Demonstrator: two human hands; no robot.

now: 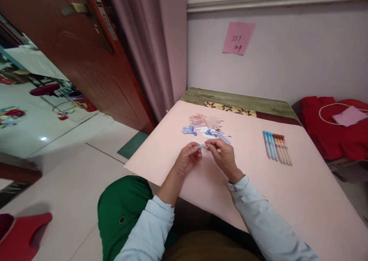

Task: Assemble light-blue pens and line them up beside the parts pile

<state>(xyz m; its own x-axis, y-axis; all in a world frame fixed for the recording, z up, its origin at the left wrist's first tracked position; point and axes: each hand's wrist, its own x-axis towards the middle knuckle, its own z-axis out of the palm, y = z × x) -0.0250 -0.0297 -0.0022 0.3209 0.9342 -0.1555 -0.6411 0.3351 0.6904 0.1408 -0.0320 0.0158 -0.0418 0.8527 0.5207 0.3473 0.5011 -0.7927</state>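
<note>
At the centre of the frame, the left hand pinches a small light-blue part between thumb and forefinger; the right hand closes its fingertips on the right end, probably because 2 pinches steady so slight a piece. Loose pen parts lie just beyond, presumably for easy reach. At right, pens in 2 colours sit side by side, perhaps kept apart from the loose pieces. At left, an apparent bucket has unclear contents.

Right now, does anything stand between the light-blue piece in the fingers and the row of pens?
Yes: the right hand, beside the light-blue piece, toward the row of pens. Beyond it, nothing tall is visible.
</note>
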